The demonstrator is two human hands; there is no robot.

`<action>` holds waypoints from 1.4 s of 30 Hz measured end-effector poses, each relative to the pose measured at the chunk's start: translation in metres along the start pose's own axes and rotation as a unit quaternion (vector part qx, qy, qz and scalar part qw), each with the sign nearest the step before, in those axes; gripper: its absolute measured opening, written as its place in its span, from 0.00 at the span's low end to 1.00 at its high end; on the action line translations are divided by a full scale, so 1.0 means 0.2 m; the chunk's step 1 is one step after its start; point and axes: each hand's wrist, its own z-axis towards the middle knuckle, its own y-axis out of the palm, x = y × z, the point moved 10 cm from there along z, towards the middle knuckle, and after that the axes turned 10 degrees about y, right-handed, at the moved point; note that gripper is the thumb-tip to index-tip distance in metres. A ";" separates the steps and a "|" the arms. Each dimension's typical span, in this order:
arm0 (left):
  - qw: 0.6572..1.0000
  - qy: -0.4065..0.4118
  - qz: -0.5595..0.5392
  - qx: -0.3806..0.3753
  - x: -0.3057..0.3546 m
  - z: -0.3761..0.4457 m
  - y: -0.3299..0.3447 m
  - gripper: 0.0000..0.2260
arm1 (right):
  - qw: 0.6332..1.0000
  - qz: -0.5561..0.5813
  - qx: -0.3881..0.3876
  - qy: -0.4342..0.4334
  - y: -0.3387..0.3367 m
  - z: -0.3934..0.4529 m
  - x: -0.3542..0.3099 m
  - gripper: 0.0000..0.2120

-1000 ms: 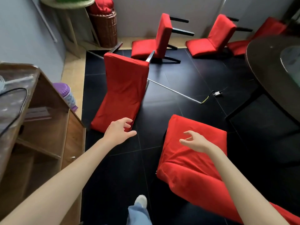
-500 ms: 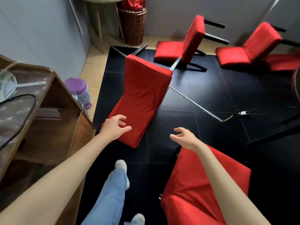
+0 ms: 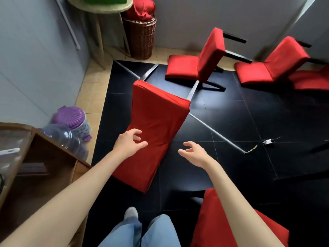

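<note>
A red-covered chair (image 3: 156, 122) lies tipped over on the black floor in front of me, its dark legs pointing away toward the wall. My left hand (image 3: 129, 142) hovers over the chair's red back, fingers spread and loosely curled, holding nothing. My right hand (image 3: 194, 153) is out over the dark floor just right of the chair, fingers relaxed and empty. I cannot tell whether the left hand touches the fabric.
Another red chair (image 3: 226, 223) is at my lower right. Two more tipped chairs (image 3: 199, 63) (image 3: 272, 65) lie near the far wall. A wooden shelf unit (image 3: 41, 168) stands at left with purple plastic containers (image 3: 71, 120) beside it. A wicker basket (image 3: 140, 36) stands in the corner. A thin metal rod (image 3: 217, 133) lies on the floor.
I have stepped toward the tipped chair; it now lies directly under my left hand. The chair at lower right has slid further out of view. Both hands stay empty.
</note>
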 end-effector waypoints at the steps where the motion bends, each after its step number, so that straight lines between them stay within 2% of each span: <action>1: 1.000 -0.002 -0.003 0.000 -0.01 0.05 -0.01 0.23 | 1.000 -0.004 -0.002 0.000 -0.02 0.05 -0.04 0.29; 5: 0.999 -0.031 -0.018 0.020 -0.08 0.22 -0.03 0.23 | 0.999 -0.031 -0.016 -0.014 -0.08 0.27 -0.19 0.29; 10: 0.990 -0.106 -0.050 0.073 -0.16 0.41 -0.01 0.23 | 0.992 -0.099 -0.059 -0.042 -0.18 0.60 -0.40 0.28; 15: 0.968 -0.198 -0.090 0.125 -0.21 0.51 0.12 0.23 | 0.976 -0.177 -0.100 -0.081 -0.27 0.94 -0.56 0.27; 20: 0.936 -0.279 -0.125 0.174 -0.25 0.45 0.28 0.25 | 0.956 -0.231 -0.156 -0.093 -0.21 1.18 -0.60 0.27; 24: 0.912 -0.331 -0.134 0.203 -0.33 0.29 0.35 0.25 | 0.946 -0.252 -0.185 -0.088 -0.06 1.25 -0.57 0.27; 29: 0.890 -0.382 -0.146 0.201 -0.47 0.10 0.44 0.27 | 0.936 -0.269 -0.218 -0.062 0.15 1.25 -0.42 0.28; 34: 0.883 -0.401 -0.158 0.185 -0.63 0.00 0.58 0.27 | 0.933 -0.281 -0.221 -0.049 0.35 1.30 -0.30 0.29; 42: 0.859 -0.435 -0.205 0.178 -0.97 -0.09 1.02 0.28 | 0.939 -0.278 -0.201 -0.025 0.74 1.61 -0.03 0.30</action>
